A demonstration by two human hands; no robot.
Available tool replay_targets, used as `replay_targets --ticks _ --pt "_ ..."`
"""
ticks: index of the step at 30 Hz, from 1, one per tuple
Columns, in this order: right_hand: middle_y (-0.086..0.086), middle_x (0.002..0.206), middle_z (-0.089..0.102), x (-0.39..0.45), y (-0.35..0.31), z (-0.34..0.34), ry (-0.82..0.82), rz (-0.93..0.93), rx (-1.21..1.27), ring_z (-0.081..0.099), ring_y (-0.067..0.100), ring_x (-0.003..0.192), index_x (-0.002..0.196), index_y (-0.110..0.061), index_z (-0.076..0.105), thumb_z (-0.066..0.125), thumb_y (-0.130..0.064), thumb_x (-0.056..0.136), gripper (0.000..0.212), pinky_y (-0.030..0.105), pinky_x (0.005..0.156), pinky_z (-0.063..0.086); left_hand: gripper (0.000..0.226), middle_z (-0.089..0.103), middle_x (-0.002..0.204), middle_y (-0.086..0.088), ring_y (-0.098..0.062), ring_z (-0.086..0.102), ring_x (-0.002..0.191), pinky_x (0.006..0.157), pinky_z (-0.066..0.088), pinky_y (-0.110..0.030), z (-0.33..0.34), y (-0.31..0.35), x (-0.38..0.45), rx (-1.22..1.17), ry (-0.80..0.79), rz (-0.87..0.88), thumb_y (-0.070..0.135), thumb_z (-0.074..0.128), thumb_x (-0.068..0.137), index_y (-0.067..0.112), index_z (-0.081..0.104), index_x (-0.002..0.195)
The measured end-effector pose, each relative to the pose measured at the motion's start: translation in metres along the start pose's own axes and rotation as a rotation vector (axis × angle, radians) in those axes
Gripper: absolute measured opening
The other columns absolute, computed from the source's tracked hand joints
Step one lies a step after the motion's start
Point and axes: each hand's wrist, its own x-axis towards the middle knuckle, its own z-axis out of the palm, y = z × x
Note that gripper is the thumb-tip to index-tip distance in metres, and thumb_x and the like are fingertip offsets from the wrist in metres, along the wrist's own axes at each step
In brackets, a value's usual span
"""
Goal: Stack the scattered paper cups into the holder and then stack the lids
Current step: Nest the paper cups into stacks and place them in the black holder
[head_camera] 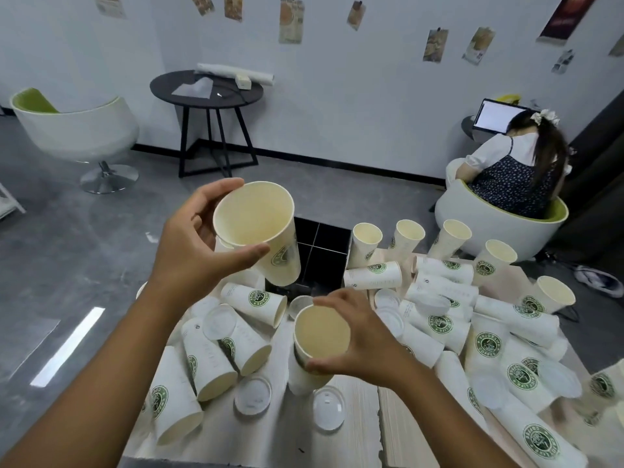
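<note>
My left hand (192,244) grips a white paper cup (260,228) with a green logo, held upright in the air above the near-left part of the black divided holder (324,244). My right hand (358,336) wraps the rim of a second cup (319,336) that stands on the pale wooden table (358,417) in front of the holder. Many more cups lie scattered, some on their sides (256,304), some upright at the back (366,241). Clear plastic lids (252,395) (328,408) lie flat among them.
Behind the table, a person sits in a white tub chair (489,228) at the right with a laptop. A dark round side table (206,89) and another white chair (77,130) stand on the grey floor at the left. The holder's compartments look dark inside.
</note>
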Motion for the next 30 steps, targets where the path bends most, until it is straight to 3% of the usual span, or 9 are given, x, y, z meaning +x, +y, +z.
replay_targets --ticks 3,8,11,16,22,26,30 --pt "-0.026 0.130 0.034 -0.004 0.016 0.023 -0.011 0.073 -0.021 0.032 0.000 0.127 0.141 -0.053 0.040 0.091 -0.054 0.066 0.090 0.011 0.106 0.031 0.091 0.069 0.129 0.004 -0.014 0.066 0.121 0.099 0.054 -0.021 0.008 0.006 -0.013 -0.036 -0.044 -0.006 0.034 0.092 0.051 0.025 0.059 0.135" --pt "-0.036 0.135 0.036 -0.006 0.028 0.035 0.084 0.154 0.079 0.034 0.000 0.126 0.134 -0.052 0.041 0.090 -0.056 0.059 0.089 0.020 0.096 0.037 0.092 0.069 0.127 0.013 -0.008 0.065 0.120 0.098 0.052 -0.018 0.031 -0.006 -0.035 -0.043 -0.155 -0.045 0.032 0.093 0.051 0.018 0.059 0.136" --pt "-0.037 0.141 0.039 -0.015 0.028 0.026 0.156 0.205 0.227 0.041 -0.007 0.129 0.145 -0.052 0.037 0.093 -0.051 0.059 0.102 0.021 0.098 0.044 0.092 0.068 0.129 0.011 -0.014 0.064 0.125 0.102 0.053 -0.023 0.043 -0.020 -0.044 0.005 -0.208 -0.066 0.034 0.094 0.052 0.023 0.059 0.137" --pt "-0.027 0.145 0.049 -0.020 0.020 0.005 0.237 0.173 0.332 0.052 0.006 0.127 0.147 -0.050 0.038 0.092 -0.034 0.064 0.100 0.031 0.096 0.052 0.094 0.065 0.132 0.016 -0.017 0.061 0.129 0.103 0.053 -0.024 0.052 -0.035 -0.048 0.061 -0.255 -0.089 0.039 0.094 0.052 0.030 0.056 0.138" --pt "-0.024 0.136 0.058 -0.012 0.012 0.002 0.234 0.110 0.332 0.055 0.011 0.125 0.139 -0.055 0.044 0.088 -0.023 0.072 0.086 0.033 0.093 0.053 0.091 0.067 0.130 0.016 -0.017 0.062 0.127 0.101 0.054 -0.025 0.054 -0.035 -0.055 0.088 -0.263 -0.114 0.040 0.095 0.052 0.034 0.058 0.135" --pt "-0.022 0.130 0.060 -0.008 0.016 0.015 0.216 0.137 0.299 0.054 0.006 0.122 0.133 -0.058 0.045 0.089 -0.033 0.071 0.080 0.033 0.092 0.053 0.092 0.063 0.134 0.020 -0.012 0.061 0.126 0.103 0.053 -0.030 0.054 -0.050 -0.059 0.209 -0.308 -0.136 0.045 0.095 0.054 0.038 0.055 0.137" --pt "-0.023 0.138 0.054 -0.006 0.020 0.025 0.186 0.132 0.301 0.052 0.004 0.126 0.140 -0.052 0.043 0.090 -0.036 0.072 0.084 0.026 0.093 0.052 0.094 0.057 0.139 0.025 -0.004 0.056 0.129 0.106 0.049 -0.027 0.052 -0.075 -0.067 0.294 -0.339 -0.186 0.057 0.091 0.055 0.042 0.052 0.139"
